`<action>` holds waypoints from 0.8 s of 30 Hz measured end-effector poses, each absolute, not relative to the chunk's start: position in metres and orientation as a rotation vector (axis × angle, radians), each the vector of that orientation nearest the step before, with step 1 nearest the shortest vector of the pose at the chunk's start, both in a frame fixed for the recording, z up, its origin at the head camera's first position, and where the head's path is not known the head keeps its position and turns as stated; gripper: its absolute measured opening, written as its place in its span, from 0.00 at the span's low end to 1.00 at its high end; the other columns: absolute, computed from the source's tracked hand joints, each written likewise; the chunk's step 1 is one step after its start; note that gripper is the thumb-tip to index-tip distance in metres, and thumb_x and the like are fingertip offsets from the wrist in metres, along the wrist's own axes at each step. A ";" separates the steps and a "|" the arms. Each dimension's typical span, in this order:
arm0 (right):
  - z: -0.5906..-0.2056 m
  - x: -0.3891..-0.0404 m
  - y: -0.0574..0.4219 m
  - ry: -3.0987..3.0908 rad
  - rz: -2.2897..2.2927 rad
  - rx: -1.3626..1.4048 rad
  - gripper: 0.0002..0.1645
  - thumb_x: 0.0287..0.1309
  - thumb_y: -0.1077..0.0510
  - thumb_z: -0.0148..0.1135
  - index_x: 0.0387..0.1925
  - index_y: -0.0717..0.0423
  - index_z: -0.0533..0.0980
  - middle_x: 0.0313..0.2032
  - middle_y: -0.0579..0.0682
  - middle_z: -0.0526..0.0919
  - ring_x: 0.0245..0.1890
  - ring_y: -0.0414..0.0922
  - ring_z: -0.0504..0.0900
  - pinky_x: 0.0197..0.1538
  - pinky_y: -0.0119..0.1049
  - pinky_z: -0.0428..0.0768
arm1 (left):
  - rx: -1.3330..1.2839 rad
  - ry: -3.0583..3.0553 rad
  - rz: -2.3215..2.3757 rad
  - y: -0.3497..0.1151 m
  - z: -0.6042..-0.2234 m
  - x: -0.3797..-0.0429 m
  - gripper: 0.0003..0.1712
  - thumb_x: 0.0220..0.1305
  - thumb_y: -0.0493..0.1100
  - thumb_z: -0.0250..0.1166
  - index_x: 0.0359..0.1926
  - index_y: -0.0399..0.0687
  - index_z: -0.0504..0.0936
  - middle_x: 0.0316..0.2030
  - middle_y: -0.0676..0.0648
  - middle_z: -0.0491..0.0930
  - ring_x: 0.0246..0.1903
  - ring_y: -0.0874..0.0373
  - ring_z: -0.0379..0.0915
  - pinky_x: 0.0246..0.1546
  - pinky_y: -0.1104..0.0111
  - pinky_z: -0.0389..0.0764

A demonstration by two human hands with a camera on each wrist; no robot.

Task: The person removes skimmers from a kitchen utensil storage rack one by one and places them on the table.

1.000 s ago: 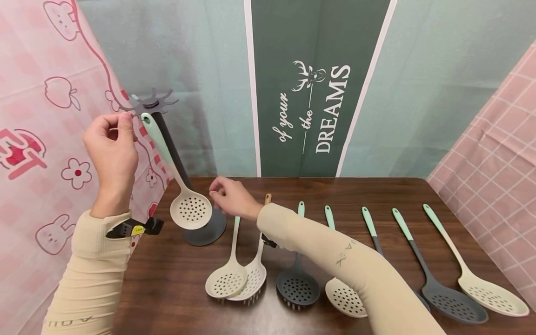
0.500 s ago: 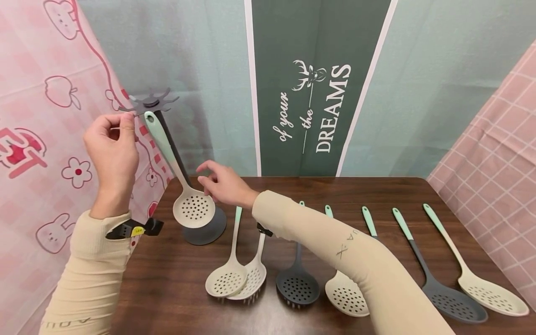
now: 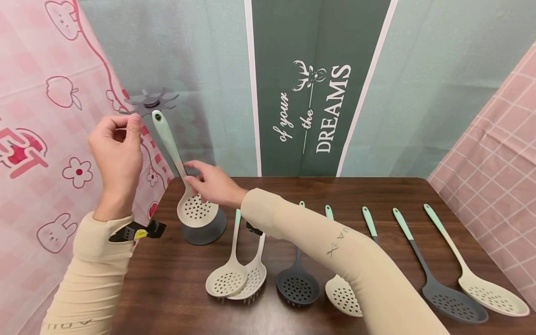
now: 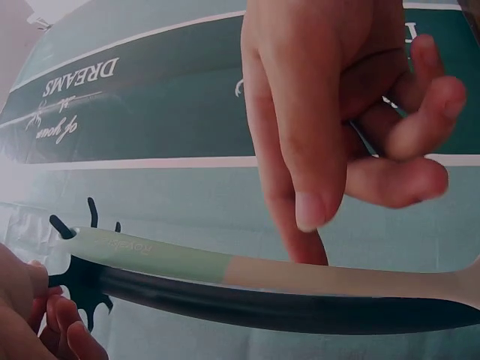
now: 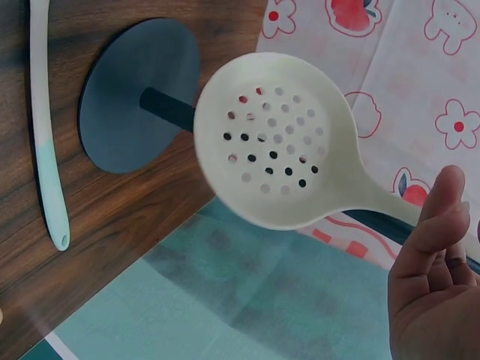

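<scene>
A cream skimmer [image 3: 197, 215] with a mint handle hangs from the grey utensil stand [image 3: 151, 105], its perforated bowl in front of the stand's round base [image 3: 204, 235]. Up at the hook ring, my left hand [image 3: 117, 156] pinches the end of a prong between thumb and finger. My right hand [image 3: 217, 185] is at the skimmer's neck, index finger extended and the other fingers loosely bent. In the left wrist view the right hand [image 4: 307, 105] points down with its fingertips right at the handle [image 4: 165, 251]. The right wrist view shows the bowl facing the camera.
Several skimmers lie across the brown table [image 3: 335, 188]: two overlapping cream ones [image 3: 226, 281], a dark grey one [image 3: 298, 284], and others at right, including a cream slotted spoon [image 3: 494, 295]. A pink printed cloth [image 3: 37, 111] hangs close on the left.
My right hand has moved left and slightly up to the skimmer's neck. The hanging skimmer has shifted slightly right. My left hand has kept its pinch on the prong, drifting slightly right.
</scene>
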State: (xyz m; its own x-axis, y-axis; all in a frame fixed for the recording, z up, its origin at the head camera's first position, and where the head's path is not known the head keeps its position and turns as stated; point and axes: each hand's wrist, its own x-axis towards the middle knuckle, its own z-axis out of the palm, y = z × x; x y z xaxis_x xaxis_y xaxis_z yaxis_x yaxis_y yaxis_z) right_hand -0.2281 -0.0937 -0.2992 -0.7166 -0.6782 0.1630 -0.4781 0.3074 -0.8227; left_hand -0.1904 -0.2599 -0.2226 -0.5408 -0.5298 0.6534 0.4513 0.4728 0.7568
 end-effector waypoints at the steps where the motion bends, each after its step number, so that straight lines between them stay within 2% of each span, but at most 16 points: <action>1: -0.299 -0.228 -0.095 2.352 -1.368 -1.060 0.29 0.77 0.54 0.53 0.74 0.53 0.63 0.32 0.60 0.86 0.25 0.58 0.83 0.25 0.33 0.78 | 0.063 -1.739 -1.250 -0.260 -0.223 -0.190 0.08 0.69 0.43 0.68 0.31 0.58 0.82 0.24 0.62 0.75 0.24 0.66 0.68 0.30 0.75 0.70; 7: -0.298 -0.233 -0.099 2.339 -1.411 -1.042 0.26 0.78 0.54 0.51 0.72 0.52 0.64 0.31 0.62 0.85 0.25 0.60 0.83 0.24 0.33 0.76 | 0.064 -1.750 -1.250 -0.259 -0.223 -0.190 0.05 0.69 0.44 0.68 0.34 0.55 0.84 0.25 0.62 0.76 0.25 0.66 0.68 0.30 0.75 0.70; 13: -0.298 -0.235 -0.101 2.357 -1.410 -1.033 0.22 0.78 0.53 0.51 0.68 0.53 0.68 0.29 0.59 0.85 0.26 0.61 0.84 0.25 0.34 0.80 | 0.081 -1.763 -1.251 -0.258 -0.223 -0.189 0.05 0.69 0.44 0.67 0.36 0.50 0.85 0.27 0.62 0.77 0.27 0.66 0.69 0.31 0.75 0.70; 19: -0.296 -0.236 -0.101 2.349 -1.421 -1.038 0.15 0.78 0.53 0.51 0.59 0.53 0.72 0.29 0.61 0.84 0.27 0.63 0.83 0.22 0.32 0.75 | 0.049 -1.761 -1.255 -0.256 -0.222 -0.190 0.04 0.69 0.43 0.67 0.35 0.51 0.84 0.27 0.62 0.77 0.26 0.66 0.68 0.30 0.75 0.69; 24: -0.296 -0.237 -0.103 2.365 -1.419 -1.066 0.09 0.77 0.53 0.52 0.49 0.53 0.73 0.24 0.53 0.82 0.23 0.59 0.83 0.24 0.32 0.78 | 0.059 -1.766 -1.256 -0.256 -0.222 -0.189 0.04 0.69 0.42 0.67 0.36 0.49 0.85 0.27 0.61 0.77 0.26 0.65 0.68 0.29 0.75 0.69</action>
